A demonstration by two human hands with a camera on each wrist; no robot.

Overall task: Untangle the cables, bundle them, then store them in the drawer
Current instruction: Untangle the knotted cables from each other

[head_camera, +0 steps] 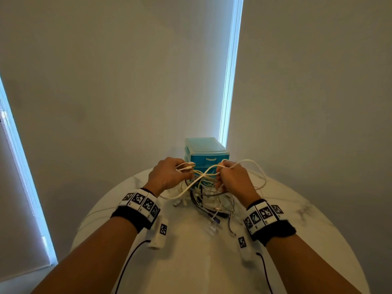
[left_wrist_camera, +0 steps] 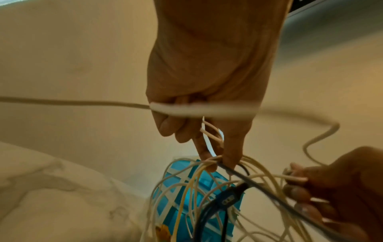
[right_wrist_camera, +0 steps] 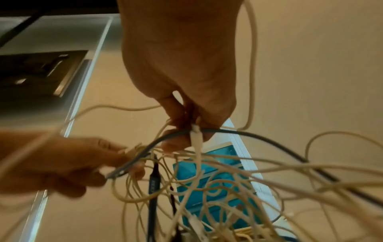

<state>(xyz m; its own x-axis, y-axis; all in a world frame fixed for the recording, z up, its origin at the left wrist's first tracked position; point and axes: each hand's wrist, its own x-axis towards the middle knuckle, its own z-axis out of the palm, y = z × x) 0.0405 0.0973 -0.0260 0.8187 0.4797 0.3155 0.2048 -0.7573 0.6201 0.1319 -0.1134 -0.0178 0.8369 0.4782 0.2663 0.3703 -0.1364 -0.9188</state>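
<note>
Cables (head_camera: 203, 187) tangled between both hands' fingers (head_camera: 182, 166)

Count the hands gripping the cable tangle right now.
2. The left hand pinches pale strands on the tangle's left side; the right hand grips strands on its right, both raised in front of the blue drawer unit.

no readable text, blurred print on blue connector (left_wrist_camera: 227, 200)
</note>
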